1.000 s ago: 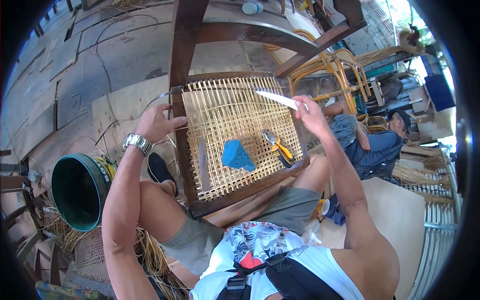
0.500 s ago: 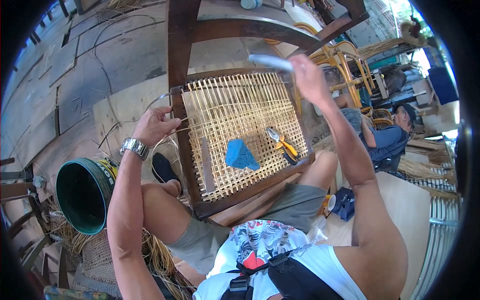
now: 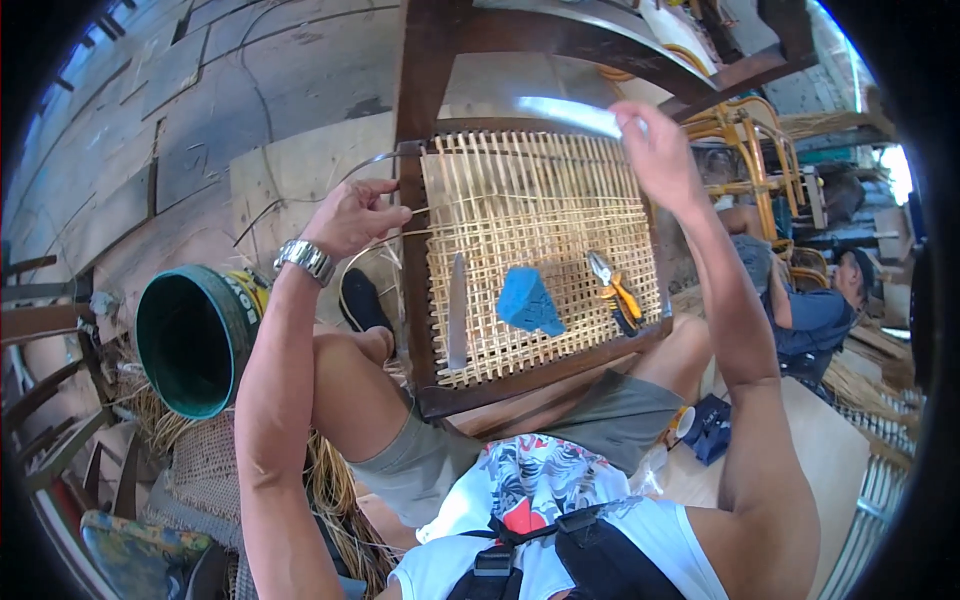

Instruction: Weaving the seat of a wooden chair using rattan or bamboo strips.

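Observation:
A chair with a dark wooden frame [image 3: 415, 300] lies across my legs, its seat woven from pale cane [image 3: 520, 215]. At the frame's left rail, my left hand [image 3: 355, 215] pinches a thin cane strand between thumb and fingers. Above the far right corner of the seat, my right hand [image 3: 660, 155] grips a long, flat, pale strip [image 3: 570, 113], blurred by motion; I cannot tell whether it is a blade. On the weave rest a flat metal strip [image 3: 458, 310], a blue angular block [image 3: 528, 300] and pliers with yellow-and-black handles [image 3: 617, 292].
A dark green bucket [image 3: 150, 335] stands at the left, beside loose cane strands [image 3: 335, 490]. A person in dark clothes [image 3: 815, 310] sits at the right near rattan chairs [image 3: 755, 150]. Wooden boards [image 3: 290, 180] cover the floor on the far left.
The whole view has shifted, so the chair appears farther right. Relative to the seat, my right hand and its pale strip have moved left. My left hand still pinches the strand.

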A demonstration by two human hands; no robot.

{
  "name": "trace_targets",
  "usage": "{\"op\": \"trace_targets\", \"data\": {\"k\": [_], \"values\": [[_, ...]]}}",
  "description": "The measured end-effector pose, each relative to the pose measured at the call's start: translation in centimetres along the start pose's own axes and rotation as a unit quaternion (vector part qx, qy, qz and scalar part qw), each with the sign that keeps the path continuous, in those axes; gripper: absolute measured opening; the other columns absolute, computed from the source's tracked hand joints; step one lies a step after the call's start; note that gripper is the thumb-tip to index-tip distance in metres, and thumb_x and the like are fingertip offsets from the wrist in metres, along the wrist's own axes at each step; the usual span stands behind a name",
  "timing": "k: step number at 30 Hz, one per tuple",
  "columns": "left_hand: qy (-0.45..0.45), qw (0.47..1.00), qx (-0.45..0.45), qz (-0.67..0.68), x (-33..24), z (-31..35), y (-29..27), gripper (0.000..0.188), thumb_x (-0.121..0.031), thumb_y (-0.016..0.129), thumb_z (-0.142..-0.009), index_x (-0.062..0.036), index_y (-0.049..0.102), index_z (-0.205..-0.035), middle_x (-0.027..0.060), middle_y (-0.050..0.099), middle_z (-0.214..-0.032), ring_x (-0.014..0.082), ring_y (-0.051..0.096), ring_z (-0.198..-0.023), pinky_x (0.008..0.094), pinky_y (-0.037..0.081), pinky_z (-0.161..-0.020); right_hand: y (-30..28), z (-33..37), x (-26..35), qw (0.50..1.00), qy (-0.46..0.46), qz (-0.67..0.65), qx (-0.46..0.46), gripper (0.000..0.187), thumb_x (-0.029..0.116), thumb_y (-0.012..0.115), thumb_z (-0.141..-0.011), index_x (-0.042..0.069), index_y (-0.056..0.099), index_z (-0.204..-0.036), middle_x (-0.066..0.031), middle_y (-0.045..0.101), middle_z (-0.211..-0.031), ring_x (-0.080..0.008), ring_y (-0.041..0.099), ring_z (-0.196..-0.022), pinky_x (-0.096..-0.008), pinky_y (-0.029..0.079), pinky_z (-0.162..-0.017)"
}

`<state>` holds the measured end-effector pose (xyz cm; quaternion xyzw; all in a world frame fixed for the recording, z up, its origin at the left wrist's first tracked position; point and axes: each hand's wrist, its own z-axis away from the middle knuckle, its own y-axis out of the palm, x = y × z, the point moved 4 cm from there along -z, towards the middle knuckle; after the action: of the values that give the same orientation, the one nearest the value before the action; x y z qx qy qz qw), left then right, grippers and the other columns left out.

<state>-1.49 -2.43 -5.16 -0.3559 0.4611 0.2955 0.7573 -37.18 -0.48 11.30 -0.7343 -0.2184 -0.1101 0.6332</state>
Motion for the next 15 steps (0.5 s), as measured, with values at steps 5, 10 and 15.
{"op": "trace_targets", "data": {"k": [5, 10, 15], "values": [[-0.001, 0.999, 0.018, 0.050, 1.5, 0.2, -0.7, 0.066, -0.031, 0.079, -0.088, 0.0048, 0.056, -0.139, -0.0015, 0.064, -0.071, 0.0052, 0.056, -0.064, 0.0248, 0.045, -0.059, 0.5, -1.2, 2.1, 0.988, 0.053, -0.017, 0.145, 0.025, 0.021, 0.056, -0.102, 0.003, 0.068, -0.115, -0.0087, 0.065, -0.080, -0.0155, 0.060, -0.071, -0.0333, 0.050, -0.070], [-0.022, 0.996, 0.055, 0.063, 0.2, 0.6, -0.8, 0.065, -0.031, 0.080, -0.087, -0.0006, 0.058, -0.140, -0.0025, 0.066, -0.075, 0.0045, 0.056, -0.067, 0.0232, 0.044, -0.061, 2.4, 0.7, 2.0, 0.986, -0.041, -0.005, 0.162, 0.025, 0.020, 0.053, -0.104, 0.005, 0.068, -0.118, -0.0068, 0.069, -0.085, -0.0137, 0.063, -0.075, -0.0322, 0.050, -0.070], [-0.042, 0.996, 0.053, 0.050, 1.0, 0.6, -1.1, 0.067, -0.034, 0.080, -0.087, -0.0031, 0.058, -0.141, -0.0038, 0.064, -0.074, 0.0039, 0.056, -0.068, 0.0226, 0.043, -0.062, 1.8, -0.7, 1.3, 0.980, 0.138, -0.066, 0.130, 0.023, 0.016, 0.052, -0.103, 0.006, 0.068, -0.117, -0.0124, 0.069, -0.088, -0.0183, 0.067, -0.081, -0.0358, 0.051, -0.068]]}}
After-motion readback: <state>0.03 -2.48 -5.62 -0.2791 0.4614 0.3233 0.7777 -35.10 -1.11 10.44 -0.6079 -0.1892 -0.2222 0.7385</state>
